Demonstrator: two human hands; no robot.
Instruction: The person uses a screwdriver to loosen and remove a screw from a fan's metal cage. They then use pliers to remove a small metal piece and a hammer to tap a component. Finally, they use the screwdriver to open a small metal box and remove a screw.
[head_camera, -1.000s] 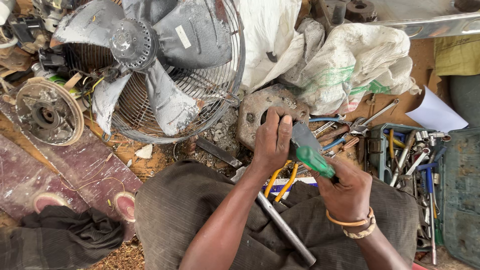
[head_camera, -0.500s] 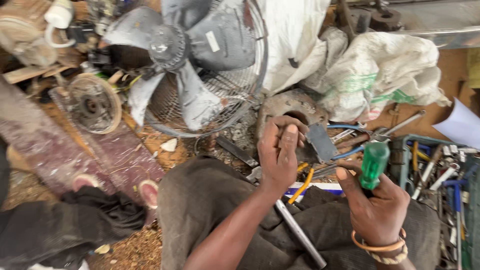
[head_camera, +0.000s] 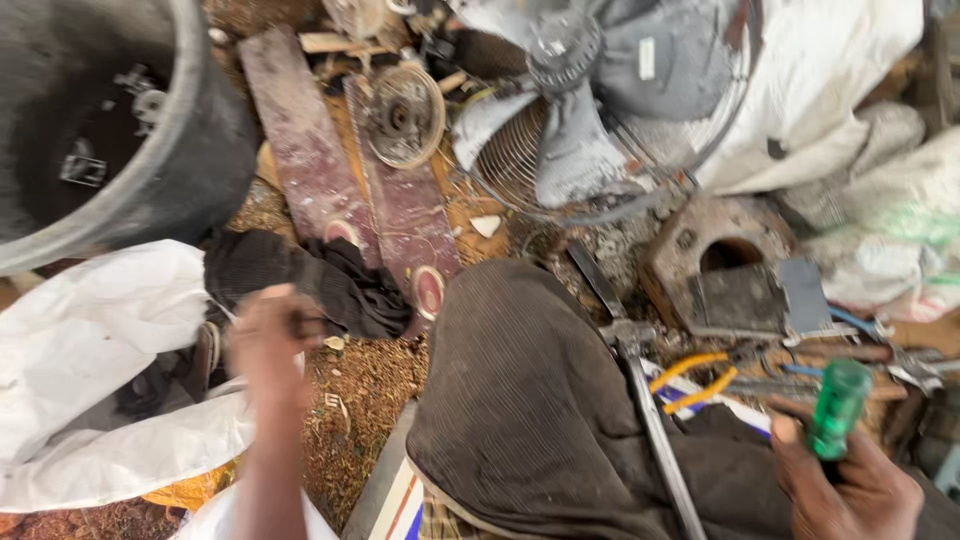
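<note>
1. Your right hand (head_camera: 850, 485) sits at about 4 o'clock in the view, its grip closed round a green-handled screwdriver (head_camera: 838, 410) that points up and away from you.
2. Your left hand (head_camera: 265, 335) is out at 9 o'clock, blurred, over the edge of a white sack (head_camera: 90, 340) and just beside a black cloth (head_camera: 330, 280). Its fingers are curled, but you cannot tell whether its grip is on anything.
3. Between your hands, your knee in dark ribbed trousers (head_camera: 530, 400) fills the lower middle of the view.
4. A long grey metal bar (head_camera: 650, 420) lies along the right side of that knee, running from 12 towards 5 o'clock.
5. Yellow-handled pliers (head_camera: 695, 375) lie just beside the bar, near the screwdriver, with other loose tools to their right.
6. At 1 o'clock, a fan with grey blades (head_camera: 600, 110) lies in its wire cage on the ground.
7. A rusty metal block (head_camera: 715, 255) with a hole lies just below the fan.
8. A big black tub (head_camera: 190, 150) stands at 10 o'clock.
</note>
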